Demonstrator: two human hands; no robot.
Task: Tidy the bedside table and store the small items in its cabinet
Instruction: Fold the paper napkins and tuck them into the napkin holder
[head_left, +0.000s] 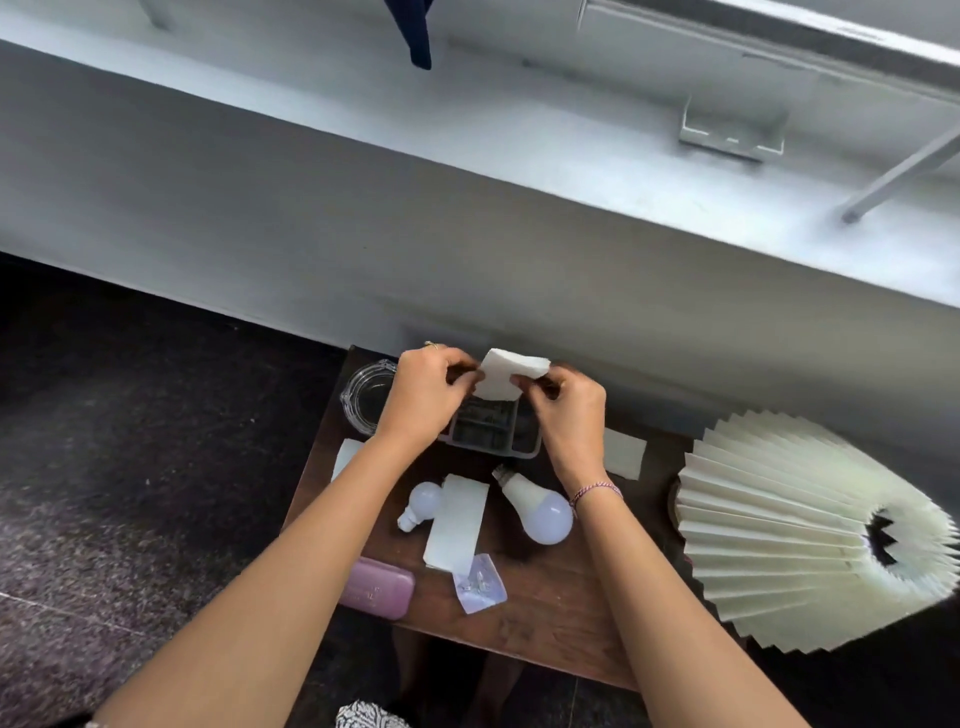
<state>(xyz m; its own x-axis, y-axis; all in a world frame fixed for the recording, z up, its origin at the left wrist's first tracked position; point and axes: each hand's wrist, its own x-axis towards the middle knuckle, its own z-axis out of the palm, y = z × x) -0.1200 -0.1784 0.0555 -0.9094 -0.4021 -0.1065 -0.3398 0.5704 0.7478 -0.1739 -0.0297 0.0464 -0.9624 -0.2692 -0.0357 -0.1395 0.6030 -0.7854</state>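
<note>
At the tabletop's (550, 618) far edge, your left hand (426, 392) and right hand (569, 410) pinch opposite ends of a folded tissue (511, 374), its long axis between them, above the grey divided tray (493, 434).

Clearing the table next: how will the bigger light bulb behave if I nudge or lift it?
The bigger light bulb lies on its side, so a nudge would probably roll it in a curve. Its smooth round dome may slip; gripping the narrower neck looks safer.
</note>
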